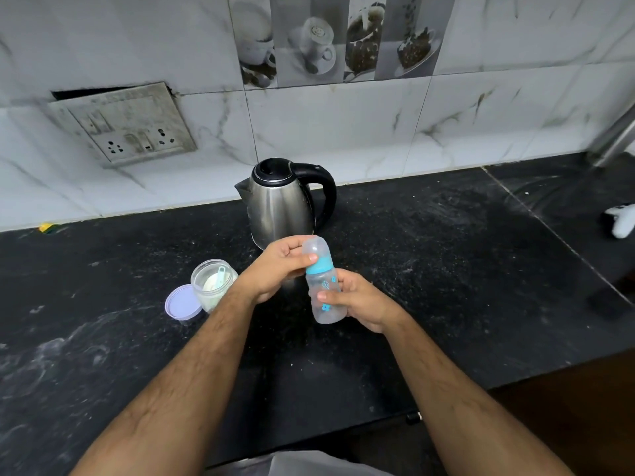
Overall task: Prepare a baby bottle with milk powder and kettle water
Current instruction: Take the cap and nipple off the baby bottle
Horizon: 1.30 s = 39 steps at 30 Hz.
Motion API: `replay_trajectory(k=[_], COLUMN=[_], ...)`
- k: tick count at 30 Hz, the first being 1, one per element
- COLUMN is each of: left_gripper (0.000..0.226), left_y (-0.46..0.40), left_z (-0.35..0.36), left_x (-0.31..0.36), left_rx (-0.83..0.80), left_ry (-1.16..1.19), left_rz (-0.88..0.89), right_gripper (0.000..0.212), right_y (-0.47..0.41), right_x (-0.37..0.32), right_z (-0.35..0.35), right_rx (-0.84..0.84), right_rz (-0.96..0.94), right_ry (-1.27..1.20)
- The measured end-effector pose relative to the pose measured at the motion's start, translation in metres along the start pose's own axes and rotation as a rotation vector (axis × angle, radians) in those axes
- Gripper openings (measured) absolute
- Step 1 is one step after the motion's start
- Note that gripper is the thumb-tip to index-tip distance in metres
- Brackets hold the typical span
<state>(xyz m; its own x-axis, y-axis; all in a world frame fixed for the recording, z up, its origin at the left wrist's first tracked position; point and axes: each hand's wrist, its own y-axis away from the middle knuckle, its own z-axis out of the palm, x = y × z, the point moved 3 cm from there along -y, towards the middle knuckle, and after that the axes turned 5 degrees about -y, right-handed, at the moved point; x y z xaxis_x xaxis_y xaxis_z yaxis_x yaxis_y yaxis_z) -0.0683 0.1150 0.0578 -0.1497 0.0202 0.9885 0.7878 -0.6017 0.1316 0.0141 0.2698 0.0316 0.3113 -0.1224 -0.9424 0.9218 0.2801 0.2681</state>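
Both forearms reach in from the near edge and meet above the counter [429, 269], holding the bottle [324, 290] between them, tilted, just in front of the kettle [280, 201]. The left hand [278, 266] curls round its clear cap [314, 250]. The right hand [360, 300] grips the body. Left of them stands the open powder jar [213, 283], its lid [183, 301] beside it.
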Motion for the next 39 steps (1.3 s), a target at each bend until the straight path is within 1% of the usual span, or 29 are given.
replay_trajectory(k=[3, 7, 9, 12, 14, 17, 19, 22, 25, 27, 29, 31, 35, 39], left_gripper=[0.031, 0.023, 0.021, 0.026, 0.032, 0.039, 0.039, 0.034, 0.038, 0.043, 0.047, 0.046, 0.042, 0.054], left_y=[0.003, 0.006, 0.007, 0.005, 0.004, 0.000, -0.005, -0.013, -0.023, -0.031, -0.040, -0.047, -0.065, -0.076], left_z=[0.000, 0.002, 0.003, 0.006, 0.009, 0.012, 0.015, 0.016, 0.018, 0.020, 0.023, 0.025, 0.030, 0.028], left_x=[-0.001, -0.006, -0.008, -0.007, -0.005, 0.000, 0.000, -0.005, -0.019, -0.032, -0.045, -0.056, -0.073, -0.085], left_rx=[0.035, 0.156, 0.204, 0.206, 0.221, 0.294, 0.315, 0.372, 0.412, 0.431, 0.441, 0.435, 0.413, 0.425], left_ry=[0.003, -0.004, 0.010, 0.004, 0.002, -0.007, 0.002, 0.009, -0.034, -0.103, -0.242, -0.385, -0.578, -0.725], left_rz=[0.015, 0.038, 0.038, 0.027, 0.049, 0.097, 0.109, 0.109, 0.075, 0.034, -0.008, -0.048, -0.064, -0.117], right_gripper=[0.038, 0.035, 0.033, 0.033, 0.034, 0.039, 0.044, 0.049, 0.053, 0.054, 0.054, 0.057, 0.057, 0.056], right_y=[0.000, -0.003, -0.003, -0.002, -0.001, 0.001, 0.004, 0.010, 0.016, 0.018, 0.020, 0.021, 0.021, 0.018], right_x=[-0.001, 0.001, 0.004, 0.009, 0.012, 0.020, 0.026, 0.032, 0.033, 0.032, 0.032, 0.032, 0.033, 0.032], right_z=[0.006, 0.010, 0.013, 0.014, 0.011, 0.004, -0.003, -0.021, -0.041, -0.052, -0.062, -0.071, -0.085, -0.091], right_rx=[0.059, 0.215, 0.259, 0.294, 0.330, 0.435, 0.519, 0.660, 0.727, 0.740, 0.760, 0.775, 0.770, 0.744], right_rz=[-0.031, -0.105, -0.132, -0.145, -0.136, -0.110, -0.103, -0.110, -0.102, -0.102, -0.106, -0.104, -0.098, -0.106], right_ry=[0.031, 0.195, 0.182, 0.134, 0.152, 0.168, 0.199, 0.284, 0.314, 0.305, 0.313, 0.334, 0.344, 0.325])
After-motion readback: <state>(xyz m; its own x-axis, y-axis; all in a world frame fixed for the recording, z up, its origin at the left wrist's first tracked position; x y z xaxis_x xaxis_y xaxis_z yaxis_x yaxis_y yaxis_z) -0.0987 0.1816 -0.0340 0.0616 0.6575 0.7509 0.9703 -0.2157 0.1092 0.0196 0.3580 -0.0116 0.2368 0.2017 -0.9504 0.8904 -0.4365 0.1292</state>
